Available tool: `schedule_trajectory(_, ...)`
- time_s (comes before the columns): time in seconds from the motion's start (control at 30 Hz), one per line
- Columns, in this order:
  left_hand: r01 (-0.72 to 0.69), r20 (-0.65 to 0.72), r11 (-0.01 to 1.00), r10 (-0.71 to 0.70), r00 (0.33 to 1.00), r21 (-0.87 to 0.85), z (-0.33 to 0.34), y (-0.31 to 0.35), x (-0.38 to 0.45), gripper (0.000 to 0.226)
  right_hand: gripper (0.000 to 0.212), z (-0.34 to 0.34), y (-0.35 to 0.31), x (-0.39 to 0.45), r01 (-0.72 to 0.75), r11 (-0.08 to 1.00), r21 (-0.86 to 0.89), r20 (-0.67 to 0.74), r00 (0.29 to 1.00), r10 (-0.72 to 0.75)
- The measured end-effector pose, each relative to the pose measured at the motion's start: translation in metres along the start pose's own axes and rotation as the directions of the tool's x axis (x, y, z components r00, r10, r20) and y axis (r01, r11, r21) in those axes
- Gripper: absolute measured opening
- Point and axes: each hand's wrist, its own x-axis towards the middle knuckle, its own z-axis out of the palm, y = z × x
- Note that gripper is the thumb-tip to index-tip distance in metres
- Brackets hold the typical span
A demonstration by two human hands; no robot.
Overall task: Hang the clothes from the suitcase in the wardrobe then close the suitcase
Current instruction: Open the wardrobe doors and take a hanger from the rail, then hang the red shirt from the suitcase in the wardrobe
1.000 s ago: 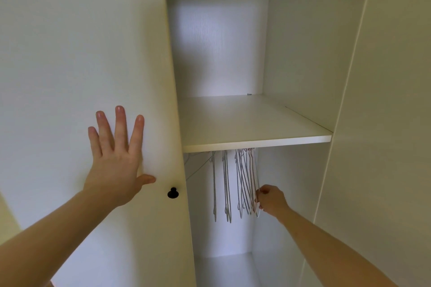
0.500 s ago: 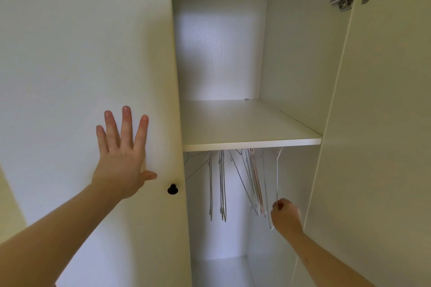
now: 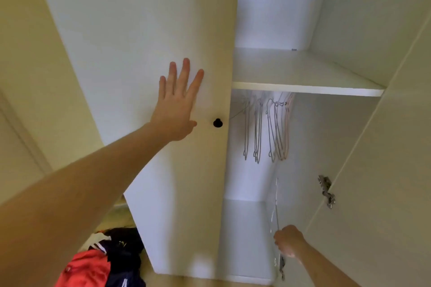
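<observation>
closed around a thin wire hanger [image 3: 276, 212], the right hand [image 3: 288, 240] holds it low in the open wardrobe [image 3: 303, 72], well below the other hangers, with the wire running up from the fist and a blurred bit of it showing under the hand. the left hand [image 3: 177, 105] is spread wide and holds nothing, its palm flat against the shut left door [image 3: 140, 30] just beside the black knob [image 3: 217, 123]. the remaining hangers [image 3: 268, 128] dangle in a bunch beneath the shelf [image 3: 303, 91], all bare; the rail they hang on is hidden behind the shelf edge. no garment hangs anywhere inside, and the shelf is bare too. the clothes [image 3: 109, 261], a red piece and dark ones with white stripes, lie in a heap at the lower left by the foot of the wardrobe; whether they sit in the suitcase i cannot tell, since no case edge or lid shows clearly. the right door [image 3: 396, 170] stands open with its hinge [image 3: 326, 191] in view. by my reading the task is at its very start: one hanger is fetched, and nothing is hung. left to do are dressing this hanger with a garment, hooking it on the rail, doing the same for the rest of the heap, then shutting the suitcase.
</observation>
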Motion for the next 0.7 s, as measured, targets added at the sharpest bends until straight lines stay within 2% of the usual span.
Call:
schedule_trajectory(0.07, -0.02, 0.074, 0.994, 0.028, 0.997, -0.106, 0.035, -0.011, -0.057, 0.118, 0.022, 0.022, -0.001, -0.012, 0.087, 0.973, -0.215, 0.113, 0.992, -0.064)
schedule_trajectory(0.13, 0.069, 0.224, 0.98, -0.025, 0.974, -0.189, 0.076, -0.022, -0.128, 0.108, 0.025, 0.038, -0.006, -0.024, 0.099, 0.968, -0.231, 0.244, 0.969, -0.041)
schedule_trajectory(0.2, 0.208, 0.42, 0.966, -0.127, 0.899, -0.152, 0.108, -0.038, -0.205, 0.098, 0.026, 0.058, -0.023, -0.036, 0.099, 0.972, -0.212, 0.359, 0.933, -0.017)
schedule_trajectory(0.23, 0.276, 0.501, 0.952, -0.177, 0.847, -0.131, 0.121, -0.045, -0.24, 0.092, 0.027, 0.066, -0.031, -0.041, 0.16, 0.952, -0.26, 0.418, 0.908, -0.038)
schedule_trajectory(0.33, 0.451, 0.719, 0.892, -0.294, 0.63, -0.03, 0.14, -0.075, -0.345, 0.074, 0.019, 0.101, -0.065, -0.052, 0.287, 0.912, -0.295, 0.563, 0.823, -0.076)
schedule_trajectory(0.4, 0.516, 0.853, 0.855, -0.305, 0.423, 0.05, 0.144, -0.098, -0.405, 0.061, 0.018, 0.125, -0.097, -0.067, 0.364, 0.882, -0.3, 0.625, 0.773, -0.107)
schedule_trajectory(0.47, 0.56, 0.927, 0.821, -0.287, 0.24, 0.11, 0.148, -0.121, -0.449, 0.047, 0.02, 0.142, -0.13, -0.086, 0.4, 0.872, -0.282, 0.675, 0.729, -0.116)
schedule_trajectory(0.53, 0.593, 0.949, 0.789, -0.29, 0.127, 0.161, 0.151, -0.146, -0.479, 0.039, 0.022, 0.163, -0.162, -0.097, 0.415, 0.87, -0.264, 0.688, 0.714, -0.132)
schedule_trajectory(0.6, 0.642, 0.947, 0.743, -0.311, 0.081, 0.189, 0.155, -0.17, -0.494, 0.045, 0.027, 0.183, -0.188, -0.101, 0.419, 0.874, -0.246, 0.695, 0.705, -0.142)
schedule_trajectory(0.7, 0.696, 0.95, 0.701, -0.299, 0.091, 0.154, 0.166, -0.214, -0.508, 0.054, 0.029, 0.225, -0.231, -0.106, 0.414, 0.886, -0.207, 0.71, 0.687, -0.156)
